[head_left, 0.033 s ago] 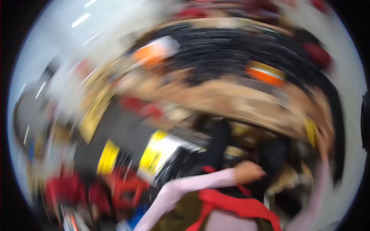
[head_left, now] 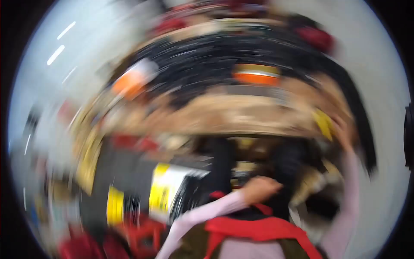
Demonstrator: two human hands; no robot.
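Observation:
Motion blurs the whole head view. My left hand [head_left: 261, 189] is in front of my body above my lap, its fingers curled in; whether anything is inside them is hidden. My right hand [head_left: 342, 131] reaches out to the table's right end, beside a yellow object [head_left: 322, 124] too smeared to name. Its fingers are blurred, and I cannot tell whether they grip that object or only lie against it. On the brown tabletop [head_left: 233, 114] in front of me, a broad heap of black pieces [head_left: 198, 58] stretches across the far side.
An orange-and-yellow container [head_left: 256, 74] stands among the black pieces; an orange-and-white one [head_left: 134, 80] is farther left. Left of my legs is a white-and-yellow labelled bundle [head_left: 166, 187], with a yellow-and-black roll [head_left: 115, 205] and red stool [head_left: 140, 233] nearby.
My view has turned, so the table looks more level and the scene sits further left. Both hands appear shifted left in the picture, the right still beside the yellow object.

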